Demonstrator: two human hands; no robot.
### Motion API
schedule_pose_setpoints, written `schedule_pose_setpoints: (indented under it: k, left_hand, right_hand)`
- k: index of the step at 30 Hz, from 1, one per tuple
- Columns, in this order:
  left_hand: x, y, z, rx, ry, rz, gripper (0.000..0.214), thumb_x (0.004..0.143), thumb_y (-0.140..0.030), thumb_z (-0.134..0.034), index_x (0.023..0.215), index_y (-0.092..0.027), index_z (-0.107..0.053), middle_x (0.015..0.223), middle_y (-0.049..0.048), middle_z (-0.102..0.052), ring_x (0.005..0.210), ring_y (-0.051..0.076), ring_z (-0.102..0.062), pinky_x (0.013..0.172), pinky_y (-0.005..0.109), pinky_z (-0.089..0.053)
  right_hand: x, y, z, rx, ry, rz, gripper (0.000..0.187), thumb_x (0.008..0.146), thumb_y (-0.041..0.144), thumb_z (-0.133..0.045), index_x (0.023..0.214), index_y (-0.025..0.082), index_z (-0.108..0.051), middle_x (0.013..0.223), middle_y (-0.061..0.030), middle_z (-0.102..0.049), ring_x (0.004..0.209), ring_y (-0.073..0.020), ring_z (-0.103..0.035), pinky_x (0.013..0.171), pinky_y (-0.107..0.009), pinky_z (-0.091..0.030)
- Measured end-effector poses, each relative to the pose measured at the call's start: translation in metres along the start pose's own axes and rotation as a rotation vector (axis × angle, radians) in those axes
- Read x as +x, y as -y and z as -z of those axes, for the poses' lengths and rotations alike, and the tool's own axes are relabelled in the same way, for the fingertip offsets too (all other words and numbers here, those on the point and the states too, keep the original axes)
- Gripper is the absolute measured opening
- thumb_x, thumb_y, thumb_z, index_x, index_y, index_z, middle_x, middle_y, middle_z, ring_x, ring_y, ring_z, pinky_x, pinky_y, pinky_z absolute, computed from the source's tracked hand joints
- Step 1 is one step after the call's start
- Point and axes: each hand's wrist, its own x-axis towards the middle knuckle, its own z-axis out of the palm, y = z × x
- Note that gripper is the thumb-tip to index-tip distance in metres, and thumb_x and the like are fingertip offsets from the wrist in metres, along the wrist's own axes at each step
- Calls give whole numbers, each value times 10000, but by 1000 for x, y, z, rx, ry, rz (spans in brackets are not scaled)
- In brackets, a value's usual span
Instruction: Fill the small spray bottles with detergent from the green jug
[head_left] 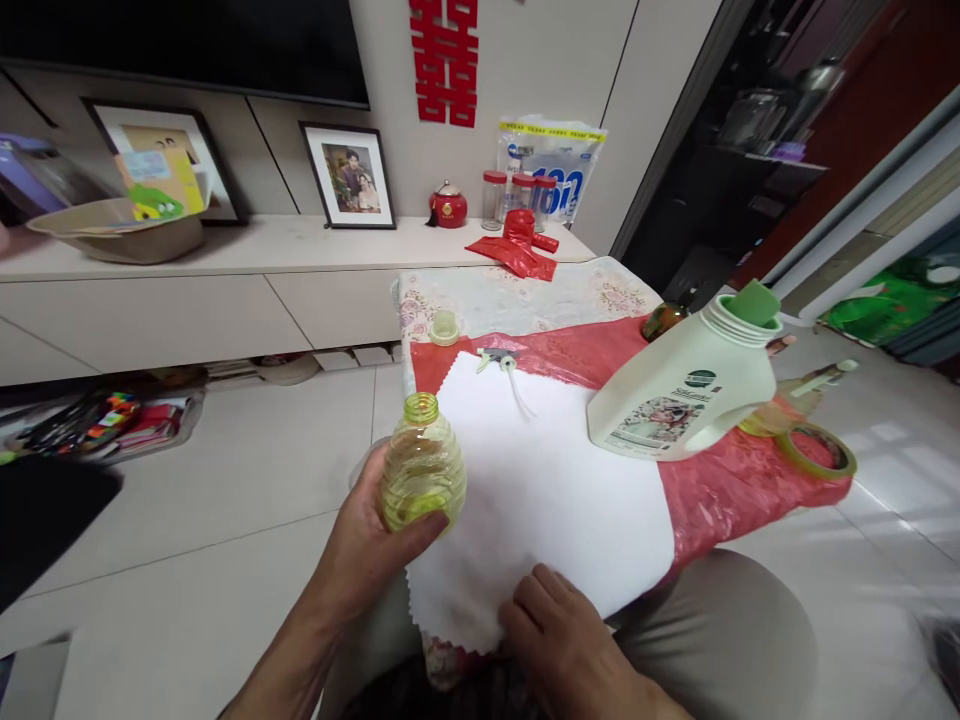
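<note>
One bottle (421, 470), left of the cloth (547, 490): left hand (367, 550) grips it, fingers hidden behind. Right hand (562, 640), fingers together on the cloth's near edge, grip unclear.

Bare white cloth (555, 480) mid-table, detergent jug (686, 390) blocking the right.

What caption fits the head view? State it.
Left hand holds an uncapped yellow-green bottle; right hand rests on white cloth.

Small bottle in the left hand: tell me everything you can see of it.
The bottle is small, ribbed, clear plastic tinted yellow-green, its threaded neck uncapped. It is upright, gripped by the left hand, thumb across its lower front, at the left edge of the cloth. Whether it holds liquid is unclear.
</note>
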Motion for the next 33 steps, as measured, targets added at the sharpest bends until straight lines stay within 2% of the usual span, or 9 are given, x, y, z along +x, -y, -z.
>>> schedule_pose_setpoints:
  k: [4, 9, 11, 16, 19, 22, 26, 29, 33]
  left_hand:
    - [-2, -3, -9, 38, 32, 0, 779, 645, -348, -867, 1335, -242, -523, 1181, 61, -708, 1018, 247, -694, 822, 282, -572]
    - [5, -8, -22, 189, 68, -50, 754, 654, -322, -826, 1339, -237, -520, 1275, 91, -658, 1102, 282, -660, 875, 329, -558]
    - [11, -14, -31, 244, 81, -87, 742, 649, -317, -805, 1335, -240, -534, 1305, 96, -643, 1134, 300, -644, 888, 350, -549]
    - [37, -45, -65, 360, 113, -155, 713, 642, -311, -775, 1322, -258, -565, 1295, 92, -651, 1021, 291, -675, 780, 338, -554]
    - [55, -71, -89, 430, 166, -173, 750, 656, -310, -762, 1364, -281, -519, 1282, 80, -659, 1011, 286, -682, 770, 348, -557]
    - [72, -93, -110, 480, 226, -251, 764, 659, -306, -754, 1375, -268, -490, 1300, 81, -647, 1129, 304, -644, 889, 404, -545]
    - [79, -104, -129, 429, 356, -287, 754, 676, -338, -759, 1368, -248, -474, 1346, 95, -610, 1160, 302, -626, 952, 441, -531]
    - [68, -97, -145, 257, 470, -211, 818, 652, -342, -789, 1387, -232, -446, 1353, 107, -600, 1184, 307, -615, 970, 439, -525]
    - [38, -76, -173, -32, 597, -49, 811, 638, -283, -805, 1360, -222, -439, 1202, 87, -665, 1093, 280, -656, 906, 393, -539]
  right_hand:
    - [10, -3, 15, 169, 129, -124, 122, 828, 90, -580, 827, 211, -561, 869, -21, -633, 791, -172, -568, 657, -279, -420]
    - [10, -14, 34, 405, 241, -92, 175, 829, 220, -670, 1005, 219, -665, 985, -50, -676, 904, -195, -630, 764, -286, -485]
    - [5, -26, 50, 539, 68, -187, 164, 897, 230, -611, 1045, 231, -681, 956, -39, -692, 863, -161, -659, 749, -246, -503]
    - [-28, -87, 88, 486, -678, -599, 166, 912, 380, -623, 887, 244, -714, 762, -9, -684, 647, -150, -631, 602, -249, -500]
    - [-52, -134, 90, 411, -1066, -868, 315, 813, 527, -703, 859, 216, -724, 728, -11, -662, 628, -164, -587, 600, -282, -500]
    - [-66, -162, 84, 366, -1256, -1027, 453, 738, 618, -727, 828, 175, -719, 689, -8, -643, 619, -159, -552, 584, -285, -483]
    - [-63, -148, 92, 385, -1274, -976, 412, 743, 563, -750, 873, 173, -732, 767, -35, -694, 665, -189, -616, 645, -306, -539]
    - [-48, -116, 107, 420, -1080, -742, 319, 817, 469, -717, 1019, 225, -754, 1034, -81, -742, 904, -259, -701, 811, -345, -578]
    - [-23, -81, 118, 566, -766, -533, 833, 812, 496, -722, 1548, 327, -368, 1548, -72, -478, 1382, -340, -487, 1107, -477, -453]
